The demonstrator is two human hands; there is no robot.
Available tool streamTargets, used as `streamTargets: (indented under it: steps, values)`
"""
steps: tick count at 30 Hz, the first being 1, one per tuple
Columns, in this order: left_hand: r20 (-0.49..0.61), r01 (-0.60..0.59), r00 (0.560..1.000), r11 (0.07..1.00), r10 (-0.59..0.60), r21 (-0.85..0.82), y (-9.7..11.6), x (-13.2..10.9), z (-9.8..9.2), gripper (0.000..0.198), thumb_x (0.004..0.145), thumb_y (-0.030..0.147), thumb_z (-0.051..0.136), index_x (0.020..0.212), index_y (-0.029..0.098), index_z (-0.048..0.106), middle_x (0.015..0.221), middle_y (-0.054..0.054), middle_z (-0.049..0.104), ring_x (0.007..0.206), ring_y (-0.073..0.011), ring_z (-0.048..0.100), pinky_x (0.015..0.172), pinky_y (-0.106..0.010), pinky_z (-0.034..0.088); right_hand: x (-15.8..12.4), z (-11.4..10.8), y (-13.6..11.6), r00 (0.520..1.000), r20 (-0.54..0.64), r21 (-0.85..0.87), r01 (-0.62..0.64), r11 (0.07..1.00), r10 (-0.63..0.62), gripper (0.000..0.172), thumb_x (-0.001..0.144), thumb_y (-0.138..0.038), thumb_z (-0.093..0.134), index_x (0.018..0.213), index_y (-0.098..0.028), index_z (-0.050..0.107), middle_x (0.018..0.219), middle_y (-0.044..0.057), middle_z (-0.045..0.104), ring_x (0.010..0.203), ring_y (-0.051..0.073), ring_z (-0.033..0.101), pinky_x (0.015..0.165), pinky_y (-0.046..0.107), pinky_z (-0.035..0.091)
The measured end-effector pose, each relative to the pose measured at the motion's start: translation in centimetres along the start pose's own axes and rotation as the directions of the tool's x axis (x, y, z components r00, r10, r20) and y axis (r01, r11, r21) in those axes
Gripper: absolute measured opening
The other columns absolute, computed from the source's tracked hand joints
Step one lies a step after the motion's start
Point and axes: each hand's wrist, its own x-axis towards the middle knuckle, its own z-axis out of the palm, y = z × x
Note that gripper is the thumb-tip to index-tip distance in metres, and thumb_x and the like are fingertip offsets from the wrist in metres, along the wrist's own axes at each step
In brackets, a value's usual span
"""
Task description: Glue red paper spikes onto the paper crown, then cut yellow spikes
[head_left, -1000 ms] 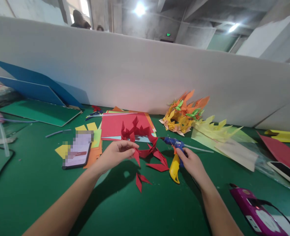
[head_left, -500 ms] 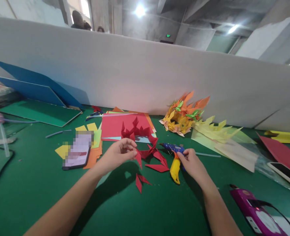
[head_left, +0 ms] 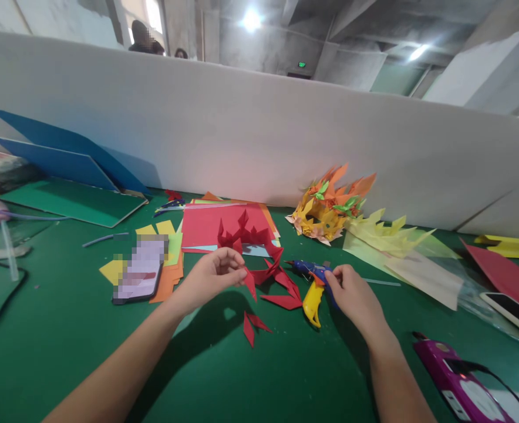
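Observation:
My left hand [head_left: 219,271] pinches one end of a ring of folded red paper points [head_left: 266,271], with thumb and fingertips closed on it. The ring stands up and curves away from me. My right hand [head_left: 351,291] is closed round the rear of a blue and yellow hot glue gun [head_left: 313,302], whose nozzle points left toward the ring. Between the ring and the glue gun lies a folded red paper piece [head_left: 283,301]. Another small red folded piece [head_left: 249,330] rests on the green table nearer to me.
Coloured paper sheets [head_left: 202,223] are stacked behind the ring. To their right stands an orange and yellow paper crown [head_left: 316,220], beside pale yellow paper points [head_left: 387,235]. A phone [head_left: 140,270] lies left on small paper squares; a magenta device [head_left: 451,364] with a cable is at right.
The glue gun's rear has shifted slightly to the right and tilted, with my right hand following it. My left hand and the red ring have barely moved.

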Motion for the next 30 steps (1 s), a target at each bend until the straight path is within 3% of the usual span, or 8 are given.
streamTargets:
  steps: [2,4,6,11,14,23,27,30]
  values:
    - [-0.004,-0.007,1.000,1.000,0.007,0.003,-0.1,0.0,0.0,0.019,0.069,0.025,0.070,0.077,0.018,0.054,0.067,0.004,0.059,0.063,-0.0104,0.059,0.062,-0.026,0.047,-0.5,-0.5,-0.9,0.984,-0.144,0.028,0.111,0.993,-0.106,0.016,0.080,-0.034,0.046,0.068,-0.023,0.042,0.070,0.005,0.056,0.067,0.022,0.054,0.059,0.030,0.036]
    - [-0.005,-0.027,1.000,1.000,0.027,0.004,-0.3,0.1,0.0,0.021,0.068,0.026,0.071,0.078,0.018,0.054,0.066,0.004,0.059,0.062,-0.0101,0.058,0.062,-0.025,0.048,-1.2,-1.0,-2.4,0.944,-0.190,0.166,0.301,0.939,-0.269,0.018,0.081,-0.036,0.044,0.071,-0.022,0.049,0.076,0.007,0.060,0.074,0.022,0.055,0.065,0.031,0.040]
    - [-0.006,-0.057,0.998,0.998,0.057,0.006,-0.5,0.1,0.0,0.023,0.067,0.026,0.072,0.077,0.018,0.053,0.065,0.004,0.058,0.062,-0.0097,0.057,0.062,-0.025,0.048,-2.0,-1.4,-4.4,0.908,-0.110,0.358,0.416,0.836,-0.404,0.024,0.084,-0.040,0.044,0.076,-0.022,0.058,0.080,0.007,0.063,0.075,0.021,0.057,0.066,0.030,0.042]
    - [-0.011,-0.088,0.996,0.996,0.089,0.017,-0.4,0.1,0.2,0.027,0.066,0.030,0.074,0.076,0.019,0.051,0.063,0.005,0.057,0.061,-0.0103,0.059,0.060,-0.024,0.048,-2.6,-1.2,-9.2,0.812,0.152,0.552,0.403,0.730,-0.563,0.022,0.083,-0.035,0.053,0.087,-0.023,0.070,0.089,0.004,0.070,0.077,0.018,0.062,0.068,0.028,0.045]
    - [-0.025,-0.093,0.995,0.996,0.093,0.007,-0.4,0.1,0.1,0.030,0.064,0.031,0.075,0.076,0.019,0.051,0.062,0.006,0.057,0.061,-0.0102,0.060,0.060,-0.024,0.049,-2.1,-0.5,-10.8,0.774,0.231,0.545,0.400,0.737,-0.590,0.017,0.080,-0.031,0.058,0.082,-0.022,0.072,0.081,0.002,0.072,0.071,0.016,0.062,0.065,0.027,0.043]
    - [-0.048,-0.080,0.996,0.996,0.078,-0.046,-0.8,0.4,0.3,0.034,0.062,0.034,0.077,0.076,0.019,0.051,0.064,0.004,0.061,0.065,-0.0131,0.064,0.065,-0.026,0.051,-1.5,-0.4,-11.6,0.766,0.264,0.528,0.395,0.752,-0.587,0.013,0.075,-0.022,0.057,0.073,-0.019,0.069,0.062,-0.002,0.064,0.054,0.011,0.052,0.052,0.023,0.035]
    - [-0.115,-0.015,0.993,0.979,0.039,0.203,-1.0,0.5,-0.2,0.024,0.071,0.040,0.067,0.068,0.019,0.054,0.060,0.002,0.062,0.054,-0.0125,0.058,0.054,-0.024,0.045,-0.9,-0.9,-11.0,0.802,0.249,0.448,0.402,0.799,-0.543,0.014,0.077,-0.026,0.055,0.070,-0.020,0.066,0.057,-0.003,0.059,0.051,0.011,0.048,0.050,0.022,0.032]
    - [-0.140,0.090,0.990,0.887,-0.029,0.452,-1.4,0.4,-0.5,0.022,0.073,0.037,0.063,0.062,0.019,0.056,0.052,0.002,0.059,0.046,-0.0125,0.053,0.046,-0.023,0.038,-0.8,-1.3,-10.5,0.780,0.349,0.443,0.351,0.825,-0.520,0.012,0.077,-0.023,0.054,0.069,-0.021,0.063,0.059,-0.002,0.062,0.054,0.012,0.055,0.051,0.022,0.035]
